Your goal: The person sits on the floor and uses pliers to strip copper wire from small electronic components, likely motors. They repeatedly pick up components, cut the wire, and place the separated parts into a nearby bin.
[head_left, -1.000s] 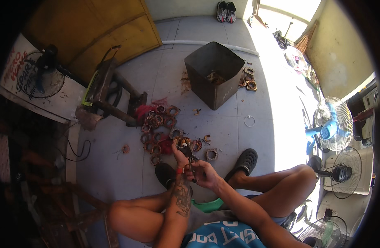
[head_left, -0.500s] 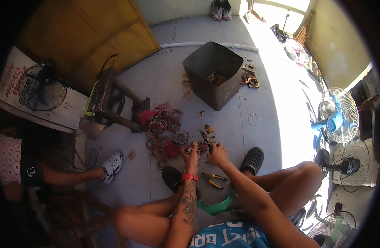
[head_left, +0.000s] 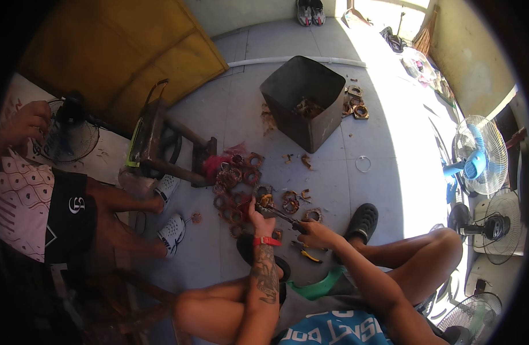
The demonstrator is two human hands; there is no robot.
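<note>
My left hand (head_left: 261,219), closed, grips a motor stator core (head_left: 265,196) with copper and yellowish insulation on it. Dark-handled pliers (head_left: 283,215) are held in my right hand (head_left: 316,234), their jaws reaching left to the stator core. Whether the jaws bite on anything is too small to tell. On the floor between my feet lie yellow-and-black pliers (head_left: 308,255). Several copper-wound stators (head_left: 233,175) are heaped beyond my left hand, beside a tangle of red strands (head_left: 221,158). Another stator (head_left: 290,202) and yellowish scraps (head_left: 306,162) lie just past the pliers.
A dark square bin (head_left: 302,115) with scraps inside stands ahead, several stator cores (head_left: 356,103) beside it. A wooden stool (head_left: 175,138) is at left. Another person's legs (head_left: 126,213) and hand (head_left: 29,123) show at far left. Fans (head_left: 480,155) line the right side.
The pliers have swung down, and their jaws now reach the stator core in my left hand. At far left, the other person has moved further into view, with a hand raised.
</note>
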